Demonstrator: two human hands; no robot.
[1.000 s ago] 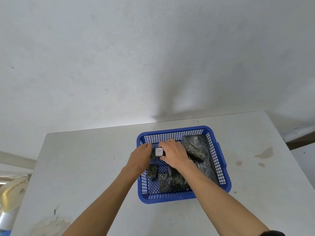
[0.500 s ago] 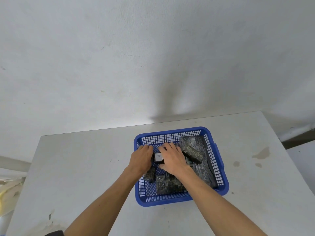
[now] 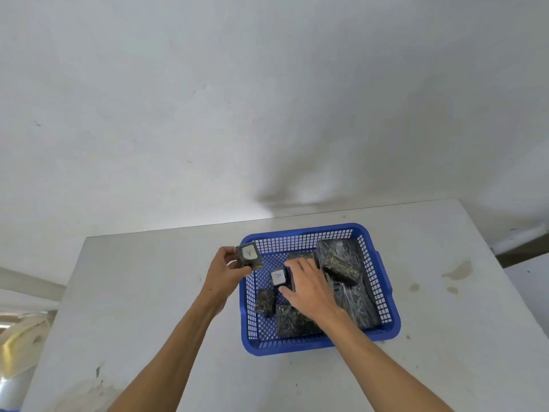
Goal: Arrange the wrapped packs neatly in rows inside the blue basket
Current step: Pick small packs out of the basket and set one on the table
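A blue mesh basket (image 3: 389, 304) sits on the white table and holds several dark wrapped packs. My left hand (image 3: 222, 272) grips a small pack with a white label (image 3: 249, 254), lifted over the basket's far left corner. My right hand (image 3: 309, 288) lies inside the basket with its fingers around a second labelled pack (image 3: 278, 278). A small dark pack (image 3: 265, 301) stands near the left wall, a flat pack (image 3: 292, 321) lies at the front, and a long pack (image 3: 341, 267) rests on a large flat pack (image 3: 361, 301) at the right.
The white table (image 3: 148, 292) has stains at the right (image 3: 457, 270) and scuffs at the near left. A white wall rises behind the table's far edge. A pale object (image 3: 17, 343) shows off the table's left side.
My left hand has lifted a labelled pack up and left out of the basket's middle, uncovering a second labelled pack under my right hand. The view has shifted slightly.
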